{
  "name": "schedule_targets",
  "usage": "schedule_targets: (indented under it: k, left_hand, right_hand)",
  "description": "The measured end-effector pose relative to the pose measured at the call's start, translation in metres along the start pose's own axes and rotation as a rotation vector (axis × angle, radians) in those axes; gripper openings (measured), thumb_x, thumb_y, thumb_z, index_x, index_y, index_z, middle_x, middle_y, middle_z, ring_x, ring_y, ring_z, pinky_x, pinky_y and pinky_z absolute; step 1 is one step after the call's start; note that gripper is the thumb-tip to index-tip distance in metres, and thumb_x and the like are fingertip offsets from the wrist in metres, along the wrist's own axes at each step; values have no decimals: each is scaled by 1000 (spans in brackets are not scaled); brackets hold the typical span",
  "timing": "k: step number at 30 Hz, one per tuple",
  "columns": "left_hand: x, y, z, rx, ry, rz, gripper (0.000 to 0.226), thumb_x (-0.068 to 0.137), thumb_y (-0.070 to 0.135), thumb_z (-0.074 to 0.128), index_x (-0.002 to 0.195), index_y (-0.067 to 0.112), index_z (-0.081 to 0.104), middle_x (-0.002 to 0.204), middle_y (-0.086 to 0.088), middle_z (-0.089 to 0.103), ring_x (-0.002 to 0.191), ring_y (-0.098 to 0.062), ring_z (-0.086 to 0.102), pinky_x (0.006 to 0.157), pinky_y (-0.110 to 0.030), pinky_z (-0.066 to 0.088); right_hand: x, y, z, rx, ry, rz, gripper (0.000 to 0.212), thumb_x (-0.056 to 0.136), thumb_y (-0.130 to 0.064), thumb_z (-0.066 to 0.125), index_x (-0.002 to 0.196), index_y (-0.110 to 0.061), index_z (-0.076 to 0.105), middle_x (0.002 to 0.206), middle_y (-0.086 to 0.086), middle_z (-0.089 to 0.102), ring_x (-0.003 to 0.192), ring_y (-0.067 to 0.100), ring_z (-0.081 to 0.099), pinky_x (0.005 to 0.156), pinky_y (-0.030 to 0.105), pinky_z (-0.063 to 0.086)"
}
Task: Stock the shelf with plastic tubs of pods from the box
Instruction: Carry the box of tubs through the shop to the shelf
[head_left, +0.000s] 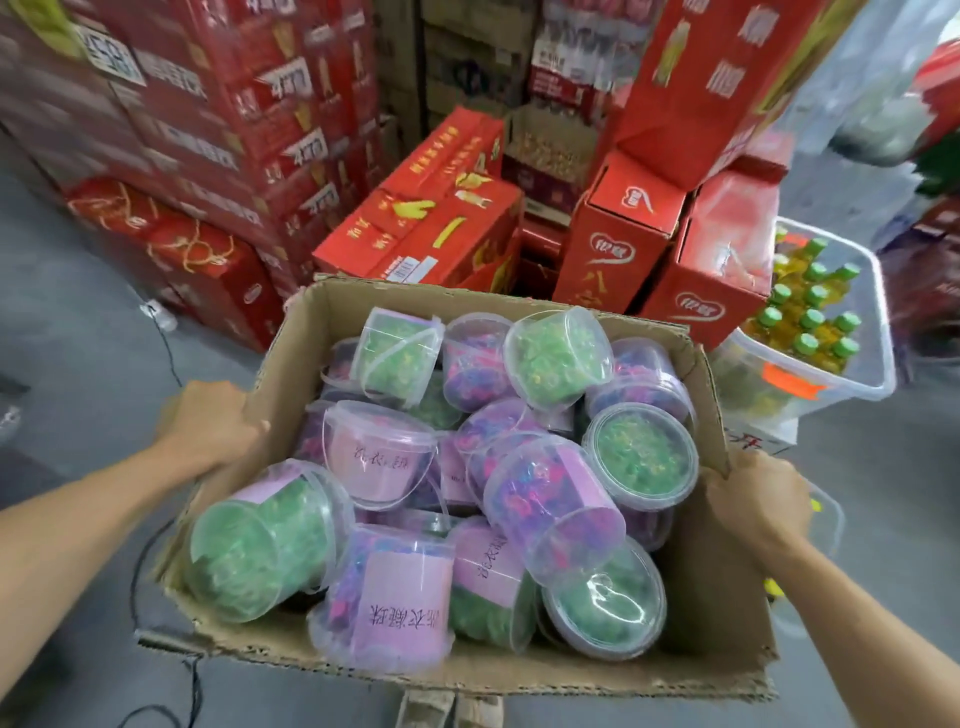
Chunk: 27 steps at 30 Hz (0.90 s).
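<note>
We see two bare forearms running to our left hand (210, 421) and right hand (756, 501). No sleeve reaches either wrist, and both hands are ungloved, with no watch, band or ring showing.

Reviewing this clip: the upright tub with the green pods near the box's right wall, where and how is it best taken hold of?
Probably from above, with the grip around the rim of the green tub. It stands lid-up and unobstructed on top, while neighbouring tubs crowd its sides. Both hands are occupied holding the cardboard box.
</note>
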<state>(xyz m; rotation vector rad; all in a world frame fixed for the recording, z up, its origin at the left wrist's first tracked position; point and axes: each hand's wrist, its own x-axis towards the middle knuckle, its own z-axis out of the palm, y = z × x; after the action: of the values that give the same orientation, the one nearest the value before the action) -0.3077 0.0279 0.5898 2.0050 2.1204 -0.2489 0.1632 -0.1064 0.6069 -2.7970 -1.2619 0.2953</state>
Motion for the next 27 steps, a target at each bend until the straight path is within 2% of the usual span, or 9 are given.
schedule_targets:
  k: [4, 6, 9, 12, 15, 18, 22, 24, 27]
  left_hand:
    - [-17, -24, -28, -26, 48, -45, 44, 84, 36, 51, 50, 10, 44, 65, -14, 57, 64, -28, 46, 50, -29, 29]
    - [-26, -38, -39, -7, 68, -70, 43, 78, 44, 43, 52, 10, 47, 72, -16, 62, 66, -28, 48, 48, -28, 27]
    - [-37, -63, -49, -5, 84, -155, 33, 83, 39, 57, 70, 9, 65, 92, -18, 69, 86, -35, 60, 63, -30, 45]
    - [-43, -90, -54, 13, 74, -229, 31, 83, 37, 63, 88, 7, 71, 100, -18, 68, 97, -36, 61, 76, -33, 50]
    - [-43, -118, -59, -50, 94, -323, 26, 78, 37, 67, 80, 11, 70, 99, -18, 68, 95, -36, 61, 73, -34, 52]
    - [-36, -151, -62, -82, 103, -343, 24, 76, 37, 68, 72, 13, 67, 96, -15, 68, 91, -34, 61, 67, -31, 48]
    - [-17, -204, -67, -81, 90, -336, 25, 78, 37, 66, 71, 14, 65, 94, -14, 67, 90, -33, 61, 62, -29, 41]
    - [-6, -233, -69, -76, 81, -339, 26, 78, 38, 65, 68, 14, 63, 93, -14, 68, 89, -33, 61, 64, -31, 44]
    - [9, -275, -79, -73, 78, -364, 27, 79, 39, 65, 72, 13, 66, 92, -13, 69, 89, -32, 61, 65, -31, 46]
  right_hand:
    - [6, -37, -25, 21, -8, -106, 23, 84, -27, 58, 90, -7, 67, 92, 23, 64, 86, 42, 60, 75, 41, 49]
    - [7, -57, -38, 28, -10, -160, 22, 84, -24, 59, 94, -7, 67, 95, 24, 63, 89, 42, 59, 76, 41, 48]
    - [10, -88, -53, 31, -3, -228, 17, 84, -21, 61, 93, -10, 69, 90, 21, 60, 93, 42, 58, 76, 39, 46]
    - [12, -120, -60, 31, -23, -282, 13, 83, -21, 61, 87, -12, 69, 88, 20, 59, 92, 42, 58, 75, 38, 44]
    - [15, -156, -62, 8, -42, -345, 12, 83, -24, 60, 80, -12, 63, 94, 20, 61, 90, 40, 58, 72, 37, 43]
    - [15, -200, -63, -12, -35, -393, 12, 82, -24, 61, 74, -16, 57, 94, 20, 60, 90, 40, 58, 69, 35, 41]
    - [11, -266, -56, -30, -43, -440, 13, 81, -25, 62, 82, -13, 66, 90, 17, 57, 92, 41, 58, 70, 35, 41]
    - [6, -301, -50, -41, -51, -461, 11, 80, -26, 62, 82, -15, 66, 95, 19, 60, 92, 42, 58, 70, 36, 43]
    - [-3, -354, -41, -55, -39, -487, 19, 81, -27, 63, 93, -13, 69, 101, 22, 61, 94, 43, 58, 72, 38, 44]
